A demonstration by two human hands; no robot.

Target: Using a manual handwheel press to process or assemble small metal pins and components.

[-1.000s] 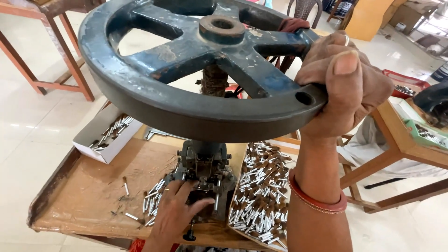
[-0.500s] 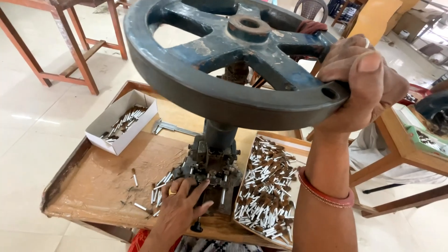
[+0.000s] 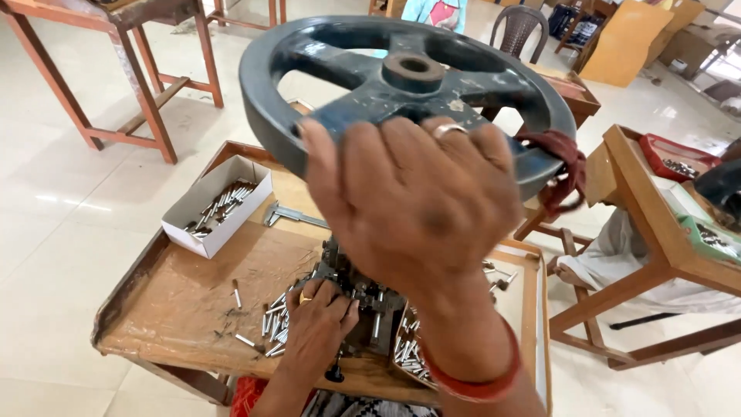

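A large dark blue-grey handwheel (image 3: 370, 85) of a hand press fills the upper middle of the head view. My right hand (image 3: 409, 201) grips its near rim, fingers curled over the edge, blurred by motion. A dark red rag (image 3: 567, 174) is tied on the rim at the right. Below the wheel, my left hand (image 3: 320, 324) rests on the dark metal press base (image 3: 370, 305), among several small silver pins (image 3: 270, 320) on the brown table (image 3: 177, 309).
A white cardboard box (image 3: 204, 212) with silver pins sits at the table's left; a metal caliper (image 3: 289, 216) lies beside it. More pins lie at the right (image 3: 409, 351). Wooden tables stand at left (image 3: 116, 69) and right (image 3: 648, 224); a plastic chair (image 3: 521, 27) stands behind.
My right hand has swung the wheel's rim from the right side round to the near front. My left hand stays at the press base.
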